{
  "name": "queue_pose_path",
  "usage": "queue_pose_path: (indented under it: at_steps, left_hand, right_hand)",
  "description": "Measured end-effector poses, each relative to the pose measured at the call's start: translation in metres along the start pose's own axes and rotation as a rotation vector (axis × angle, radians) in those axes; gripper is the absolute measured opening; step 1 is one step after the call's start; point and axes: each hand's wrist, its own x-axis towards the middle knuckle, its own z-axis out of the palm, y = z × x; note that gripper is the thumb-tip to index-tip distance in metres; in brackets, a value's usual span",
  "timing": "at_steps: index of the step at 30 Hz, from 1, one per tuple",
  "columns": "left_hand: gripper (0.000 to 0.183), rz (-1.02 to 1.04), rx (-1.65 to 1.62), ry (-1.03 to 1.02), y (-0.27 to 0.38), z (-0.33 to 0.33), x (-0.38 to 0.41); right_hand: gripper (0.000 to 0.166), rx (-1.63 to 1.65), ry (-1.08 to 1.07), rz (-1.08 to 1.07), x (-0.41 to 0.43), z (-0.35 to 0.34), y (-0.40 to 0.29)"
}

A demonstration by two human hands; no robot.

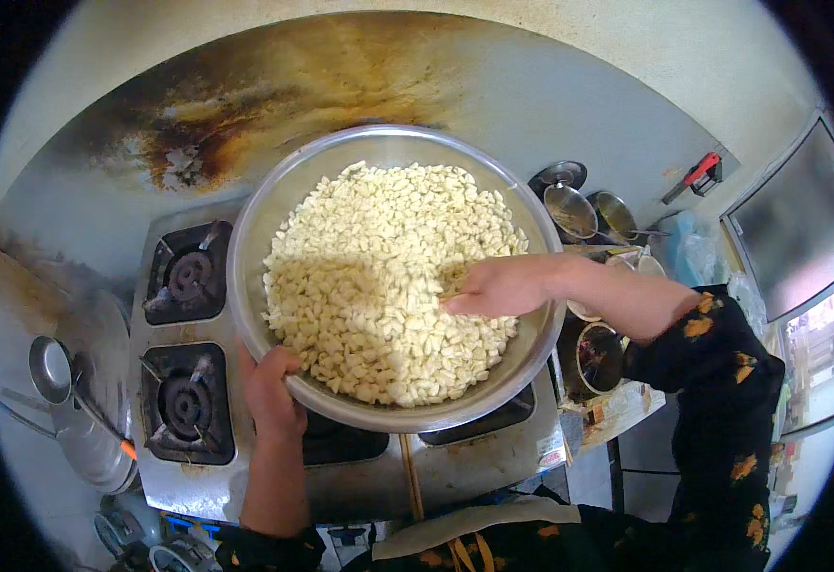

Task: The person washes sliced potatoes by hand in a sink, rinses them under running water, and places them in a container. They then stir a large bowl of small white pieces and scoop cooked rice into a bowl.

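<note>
A large stainless steel bowl (549,247) sits over the burners of a steel gas stove (474,465). Small pale pieces of food (402,214), resembling peeled garlic cloves, fill much of it. With its thumb over the rim, my left hand (272,386) grips the bowl at the lower left. My right hand (499,286) reaches in from the right, its fingertips sunk among the pieces and hidden, so whether they close on any cannot be told.
Two bare burners (186,404) lie left of the bowl. A ladle (52,368) rests by a large metal lid (98,429) at far left. Pots (613,214) and a dark-filled container (599,357) stand at right. A red-handled tool (703,171) hangs on the wall.
</note>
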Motion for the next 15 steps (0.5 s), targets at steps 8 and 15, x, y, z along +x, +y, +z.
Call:
queue_pose_path:
  at_steps: [8,15]
  left_hand:
    - [0.055,0.031,-0.028,-0.001,-0.001,-0.008,0.003]
    - [0.055,0.023,-0.013,-0.051,0.000,-0.005,0.004]
  right_hand:
    - [0.053,-0.203,0.107,0.194,-0.047,-0.062,-0.006]
    - [0.049,-0.463,-0.066,0.508,-0.104,-0.070,0.019]
